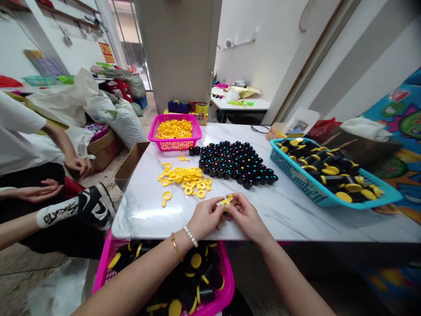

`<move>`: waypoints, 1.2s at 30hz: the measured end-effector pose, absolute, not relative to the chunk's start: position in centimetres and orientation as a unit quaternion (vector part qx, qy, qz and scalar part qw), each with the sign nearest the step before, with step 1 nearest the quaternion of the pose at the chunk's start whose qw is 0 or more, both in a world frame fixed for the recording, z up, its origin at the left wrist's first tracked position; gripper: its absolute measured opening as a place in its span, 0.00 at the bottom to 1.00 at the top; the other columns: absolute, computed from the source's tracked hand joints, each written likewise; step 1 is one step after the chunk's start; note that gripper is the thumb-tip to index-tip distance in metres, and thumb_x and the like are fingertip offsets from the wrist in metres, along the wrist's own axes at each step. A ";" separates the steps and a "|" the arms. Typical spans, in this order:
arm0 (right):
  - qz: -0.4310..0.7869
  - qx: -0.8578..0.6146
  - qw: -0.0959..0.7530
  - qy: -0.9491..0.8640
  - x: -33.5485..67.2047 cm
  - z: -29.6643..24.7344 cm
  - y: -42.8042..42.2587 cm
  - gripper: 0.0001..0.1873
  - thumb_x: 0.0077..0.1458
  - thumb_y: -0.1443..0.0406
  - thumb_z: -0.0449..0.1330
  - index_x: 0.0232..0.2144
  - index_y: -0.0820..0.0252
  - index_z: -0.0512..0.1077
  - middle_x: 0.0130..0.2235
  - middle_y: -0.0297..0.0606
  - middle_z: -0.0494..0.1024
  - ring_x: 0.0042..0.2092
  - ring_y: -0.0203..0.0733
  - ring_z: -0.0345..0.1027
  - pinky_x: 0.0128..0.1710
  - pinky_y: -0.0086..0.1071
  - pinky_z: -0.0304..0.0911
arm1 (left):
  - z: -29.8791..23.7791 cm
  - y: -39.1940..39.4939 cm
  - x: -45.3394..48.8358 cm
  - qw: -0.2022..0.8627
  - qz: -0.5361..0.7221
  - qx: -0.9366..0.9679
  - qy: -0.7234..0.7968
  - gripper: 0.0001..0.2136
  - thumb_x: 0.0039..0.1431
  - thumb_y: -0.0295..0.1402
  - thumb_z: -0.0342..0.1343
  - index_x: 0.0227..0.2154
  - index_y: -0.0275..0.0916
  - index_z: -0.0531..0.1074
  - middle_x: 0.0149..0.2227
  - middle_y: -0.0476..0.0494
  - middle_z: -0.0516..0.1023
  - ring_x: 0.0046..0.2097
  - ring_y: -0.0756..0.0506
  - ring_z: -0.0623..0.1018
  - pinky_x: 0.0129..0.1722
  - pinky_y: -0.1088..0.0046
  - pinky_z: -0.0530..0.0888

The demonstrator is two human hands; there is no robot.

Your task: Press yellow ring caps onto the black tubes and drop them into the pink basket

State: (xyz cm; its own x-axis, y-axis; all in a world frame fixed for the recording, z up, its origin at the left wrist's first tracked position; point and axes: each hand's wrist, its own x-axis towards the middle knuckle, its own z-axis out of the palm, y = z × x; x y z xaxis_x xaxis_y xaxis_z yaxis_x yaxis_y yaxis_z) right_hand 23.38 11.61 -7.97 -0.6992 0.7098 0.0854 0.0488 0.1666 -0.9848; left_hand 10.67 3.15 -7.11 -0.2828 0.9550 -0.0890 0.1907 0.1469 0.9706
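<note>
My left hand (206, 216) and my right hand (245, 213) meet over the front of the white marble table (296, 210). Together they pinch a small yellow ring piece (227, 201), with something dark just under it between the fingers. A loose pile of yellow ring pieces (184, 177) lies a little beyond my left hand. Behind it stands a cluster of small black tubes (235, 162), upright and packed together.
A pink basket of yellow rings (175, 130) sits at the table's far left. A blue basket (332, 175) on the right holds black tubes with yellow caps. A pink basket (184, 276) of the same sits below the front edge. Another person sits at left, their hand (41, 189) resting near their knee.
</note>
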 end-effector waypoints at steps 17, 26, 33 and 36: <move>0.666 -0.263 0.044 -0.696 21.5 -3.9 15.8 0.09 0.48 0.62 0.62 0.30 0.59 0.65 0.18 0.23 0.66 0.19 0.31 0.61 0.19 0.23 0.56 | -6.7 3.7 9.8 0.268 0.402 0.557 0.676 0.08 0.52 0.36 0.58 0.35 0.41 0.77 0.25 0.52 0.76 0.27 0.50 0.70 0.28 0.77 0.61; 0.515 -0.229 0.107 -0.819 23.4 -6.2 12.9 0.16 0.59 0.56 0.53 0.45 0.58 0.70 0.22 0.28 0.67 0.22 0.35 0.59 0.22 0.28 0.54 | -6.6 1.1 9.3 0.259 0.356 0.591 0.676 0.14 0.50 0.36 0.60 0.40 0.37 0.75 0.27 0.48 0.76 0.28 0.48 0.72 0.26 0.76 0.66; 0.431 -0.121 0.128 -0.885 21.5 -6.1 4.4 0.08 0.60 0.63 0.53 0.40 0.55 0.70 0.25 0.30 0.69 0.27 0.35 0.62 0.29 0.28 0.57 | -7.0 -5.8 1.3 -0.081 0.279 0.478 0.829 0.17 0.57 0.36 0.53 0.48 0.35 0.68 0.42 0.37 0.71 0.44 0.40 0.70 0.47 0.60 0.69; 0.337 -0.046 0.133 -0.931 19.8 -6.5 2.1 0.09 0.58 0.66 0.53 0.41 0.55 0.71 0.31 0.35 0.74 0.31 0.39 0.68 0.33 0.30 0.61 | -7.6 -5.7 -1.3 -0.074 0.239 0.490 0.835 0.13 0.57 0.38 0.53 0.41 0.35 0.72 0.40 0.38 0.70 0.42 0.40 0.71 0.46 0.59 0.70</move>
